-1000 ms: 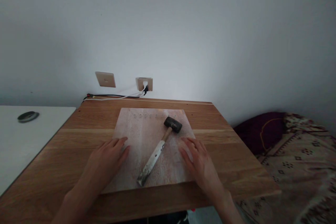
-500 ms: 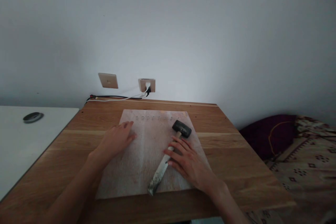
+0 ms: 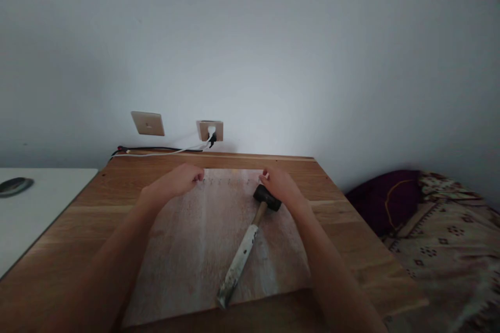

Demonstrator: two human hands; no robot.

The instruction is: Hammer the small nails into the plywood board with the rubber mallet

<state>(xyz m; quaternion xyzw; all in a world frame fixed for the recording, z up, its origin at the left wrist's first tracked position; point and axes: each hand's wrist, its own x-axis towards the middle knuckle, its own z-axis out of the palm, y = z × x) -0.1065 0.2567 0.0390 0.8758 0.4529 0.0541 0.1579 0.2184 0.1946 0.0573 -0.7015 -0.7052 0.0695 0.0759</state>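
A pale, worn board (image 3: 175, 260) lies on the wooden table, with a row of small upright bits (image 3: 229, 182) along its far side, too small to name. My left hand (image 3: 182, 179) is at the board's far left corner, fingers curled in. At the far right corner my right hand (image 3: 279, 182) has thumb and fingers drawn together. What either hand pinches, if anything, is hidden. A mallet (image 3: 242, 255) with a black head and a worn white-painted handle rests diagonally on the board, its head just below my right hand.
The wooden table (image 3: 344, 234) meets a white wall carrying a socket (image 3: 211, 131) with plugs and a switch plate (image 3: 148, 123). Cables (image 3: 167, 152) run along the back edge. A white surface (image 3: 35, 223) with a dark oval object (image 3: 15, 186) is left; patterned fabric (image 3: 449, 255) lies right.
My right hand has left the mallet handle and moved forward to the far right corner. My left hand has moved forward and its fingers have curled in. The view has shifted slightly.
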